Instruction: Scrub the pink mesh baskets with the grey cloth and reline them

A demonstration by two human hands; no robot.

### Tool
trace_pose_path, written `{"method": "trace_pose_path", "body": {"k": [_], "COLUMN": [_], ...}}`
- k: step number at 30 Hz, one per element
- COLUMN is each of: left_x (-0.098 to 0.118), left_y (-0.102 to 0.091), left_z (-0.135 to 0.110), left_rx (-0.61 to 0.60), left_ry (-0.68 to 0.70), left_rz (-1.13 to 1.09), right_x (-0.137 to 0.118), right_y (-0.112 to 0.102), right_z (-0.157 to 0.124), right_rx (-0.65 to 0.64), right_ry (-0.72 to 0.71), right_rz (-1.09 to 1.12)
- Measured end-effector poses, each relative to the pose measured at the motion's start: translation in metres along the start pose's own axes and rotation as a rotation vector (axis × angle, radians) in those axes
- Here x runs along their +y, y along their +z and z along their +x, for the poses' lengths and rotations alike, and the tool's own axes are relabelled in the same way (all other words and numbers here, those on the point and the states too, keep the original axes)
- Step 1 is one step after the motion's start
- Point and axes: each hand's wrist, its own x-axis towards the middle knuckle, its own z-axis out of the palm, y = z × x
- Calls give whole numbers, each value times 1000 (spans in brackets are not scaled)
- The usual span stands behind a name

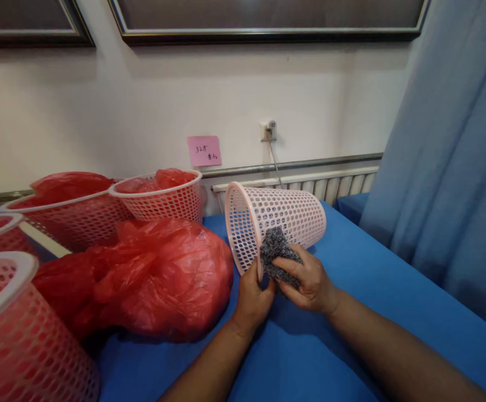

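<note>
A pale pink perforated plastic wastebasket (297,212) lies tipped on its side on the blue-covered table (352,268), its mouth facing left. My left hand (253,298) is closed on the lower part of its rim. Against the outside of the basket, close to that rim, my right hand (308,279) presses a dark grey speckled cloth (274,245), with the fingers bent over it. Just left of the basket's mouth sits a full, knotted-looking red plastic bag (176,273).
Several pink perforated baskets with red liners stand at the left, including one in the near corner (25,335) and one by the wall (163,204). Behind are a radiator (347,181), a plugged socket (268,132) and a pink note (204,151). A blue curtain (448,156) hangs at the right.
</note>
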Motion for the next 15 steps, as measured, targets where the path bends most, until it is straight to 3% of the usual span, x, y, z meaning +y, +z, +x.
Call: {"method": "trace_pose_path", "body": {"k": [2, 4, 6, 8, 11, 13, 15], "left_x": [6, 4, -5, -18, -35, -42, -46], "left_y": [-1, -2, -1, 0, 2, 2, 2], "left_z": [0, 1, 2, 1, 0, 1, 3], "left_rx": [34, 27, 32, 26, -31, -69, -89], "left_ry": [-8, -30, -50, -56, -46, -36, -20], "left_rz": [-57, -80, -64, -22, 55, 106, 141], "right_x": [10, 28, 56, 90, 127, 124, 99], "right_y": [2, 3, 1, -6, -14, -13, -7], "right_z": [-4, -8, -14, -20, -25, -23, -19], "right_rx": [-28, 35, 192, 360, 441, 440, 394], "right_ry": [-23, 61, 293, 627, 1008, 1000, 786], "right_rz": [-19, -64, -133, -184, -158, -131, -114]}}
